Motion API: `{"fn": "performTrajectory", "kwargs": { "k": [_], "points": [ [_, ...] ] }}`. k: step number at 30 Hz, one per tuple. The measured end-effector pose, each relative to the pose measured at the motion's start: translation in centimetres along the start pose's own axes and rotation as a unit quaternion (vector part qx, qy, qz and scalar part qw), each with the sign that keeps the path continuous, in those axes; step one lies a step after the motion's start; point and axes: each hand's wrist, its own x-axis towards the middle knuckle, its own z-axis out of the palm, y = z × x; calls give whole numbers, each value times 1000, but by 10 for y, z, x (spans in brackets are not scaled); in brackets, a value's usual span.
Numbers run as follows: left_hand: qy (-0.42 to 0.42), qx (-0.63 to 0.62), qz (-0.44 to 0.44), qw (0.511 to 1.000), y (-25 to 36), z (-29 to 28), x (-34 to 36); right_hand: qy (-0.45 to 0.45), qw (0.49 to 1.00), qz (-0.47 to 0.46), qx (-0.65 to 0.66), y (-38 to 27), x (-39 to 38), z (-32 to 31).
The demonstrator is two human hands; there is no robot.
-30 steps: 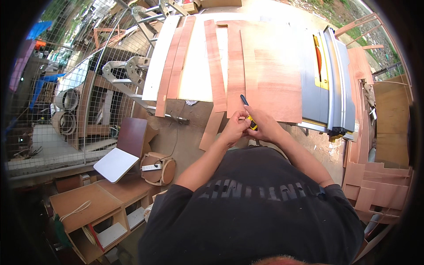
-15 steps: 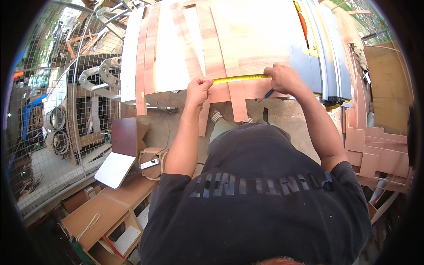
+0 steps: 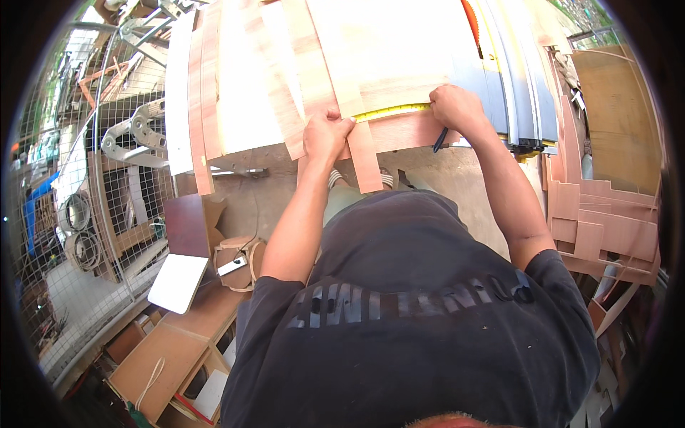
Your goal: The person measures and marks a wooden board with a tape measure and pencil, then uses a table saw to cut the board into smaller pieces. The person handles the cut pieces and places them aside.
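A yellow tape measure [image 3: 391,111] stretches slightly bowed between my two hands, over the reddish plywood [image 3: 407,134] at the table's near edge. My left hand [image 3: 328,134] pinches its left end between thumb and fingers, beside a narrow wood strip [image 3: 367,160] that juts past the edge toward me. At the other end my right hand [image 3: 457,108] is closed round the tape; its case is not visible. A dark blue pen-like tool [image 3: 440,139] sticks out below the right hand, and how it is held is hidden.
More wood strips [image 3: 207,85] lie across the bright tabletop. An orange saw blade [image 3: 472,20] rises beside grey-blue rails [image 3: 524,85] at the right. Wood pieces [image 3: 606,221] are stacked farther right. A wire fence [image 3: 64,178] and a small cabinet [image 3: 160,357] stand at the left.
Both hands and the tape remain joined, while the view has shifted. The left hand now sits nearer the jutting strip, and the tape between the hands looks shorter and more bowed.
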Motion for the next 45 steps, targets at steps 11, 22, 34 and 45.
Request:
{"fn": "performTrajectory", "kwargs": {
  "k": [11,22,34,45],
  "points": [
    [-24,28,191,981,-20,7,-1,-4,1000,4,5,4,-9,-3],
    [-40,18,148,988,-17,6,0,52,998,-16,7,10,-7,10],
    [-20,-120,112,986,-14,-10,-11,61,996,-51,28,-4,-32,-16],
    [1,-154,244,957,29,-22,-64,-49,890,-154,427,-110,-59,-18]
  ]
}}
